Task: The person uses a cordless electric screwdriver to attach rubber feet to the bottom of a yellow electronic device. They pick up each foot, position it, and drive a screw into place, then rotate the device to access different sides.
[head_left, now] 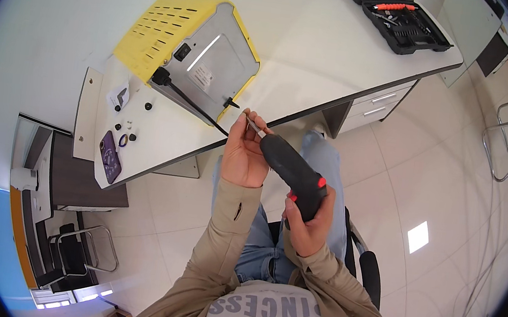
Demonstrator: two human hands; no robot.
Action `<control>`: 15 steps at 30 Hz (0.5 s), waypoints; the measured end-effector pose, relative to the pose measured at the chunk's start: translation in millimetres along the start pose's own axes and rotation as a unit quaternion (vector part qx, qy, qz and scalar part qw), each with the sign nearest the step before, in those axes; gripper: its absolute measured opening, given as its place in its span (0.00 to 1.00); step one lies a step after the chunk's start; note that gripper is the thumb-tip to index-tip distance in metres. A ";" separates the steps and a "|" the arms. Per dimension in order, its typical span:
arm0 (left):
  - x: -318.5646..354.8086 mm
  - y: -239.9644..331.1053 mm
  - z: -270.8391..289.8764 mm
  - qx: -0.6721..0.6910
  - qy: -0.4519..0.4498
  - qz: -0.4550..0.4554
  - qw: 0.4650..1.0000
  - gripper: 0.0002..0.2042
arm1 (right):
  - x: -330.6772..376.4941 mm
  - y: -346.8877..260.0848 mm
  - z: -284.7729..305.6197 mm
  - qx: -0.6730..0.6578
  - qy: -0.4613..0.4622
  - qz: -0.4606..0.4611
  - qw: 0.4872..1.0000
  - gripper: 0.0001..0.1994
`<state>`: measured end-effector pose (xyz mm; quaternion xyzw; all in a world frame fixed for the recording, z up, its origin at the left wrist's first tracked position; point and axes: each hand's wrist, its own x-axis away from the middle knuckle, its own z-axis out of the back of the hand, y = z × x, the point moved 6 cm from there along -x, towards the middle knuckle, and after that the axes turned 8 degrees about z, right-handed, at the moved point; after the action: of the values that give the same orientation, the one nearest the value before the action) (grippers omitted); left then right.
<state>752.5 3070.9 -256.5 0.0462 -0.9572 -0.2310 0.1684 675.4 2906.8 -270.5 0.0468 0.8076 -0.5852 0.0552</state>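
My right hand (310, 227) is wrapped round the lower end of a black cordless electric screwdriver (287, 165) with red buttons. The tool is held above my lap, its tip slanting up and to the left. At that tip, the fingers of my left hand (245, 160) pinch the metal bit (256, 126). Just beyond my left fingertips stands a metal box with a yellow perforated cover (156, 27) and a grey end panel (222, 55). A black power plug (162, 76) sits in the panel, near a rocker switch (182, 52). A small black fitting (231, 102) sticks out at its lower edge.
The white table (297, 57) bears a purple phone (110, 158), several small black caps (148, 106), a folded leaflet (118, 95) and a ring (123, 140). An open black tool case (406, 35) lies at the far right. The power cord (197, 107) hangs past the table edge. Chairs (77, 250) stand around.
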 end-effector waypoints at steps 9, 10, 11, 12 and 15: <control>-16.6 2.5 7.6 0.052 0.024 0.007 0.998 0.08 | -19.9 -3.3 -10.2 0.019 -0.015 -0.010 1.000 0.21; -16.5 3.1 10.7 0.058 0.029 0.006 0.998 0.08 | -21.2 -4.9 -11.0 0.021 -0.022 -0.015 0.999 0.21; -16.1 3.9 14.3 0.064 0.034 0.005 0.997 0.08 | -22.8 -8.7 -11.8 0.024 -0.028 -0.019 0.999 0.21; -15.6 4.5 16.9 0.071 0.038 0.004 0.997 0.08 | -25.0 -11.9 -12.3 0.027 -0.035 -0.022 0.999 0.21; -9.2 6.5 21.4 0.075 0.022 0.011 0.997 0.08 | -31.1 -18.6 -12.8 0.041 -0.066 -0.009 0.997 0.20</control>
<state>753.7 3087.3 -274.2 0.0531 -0.9684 -0.1553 0.1879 703.1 2912.8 -244.5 0.0032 0.7782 -0.6199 0.1009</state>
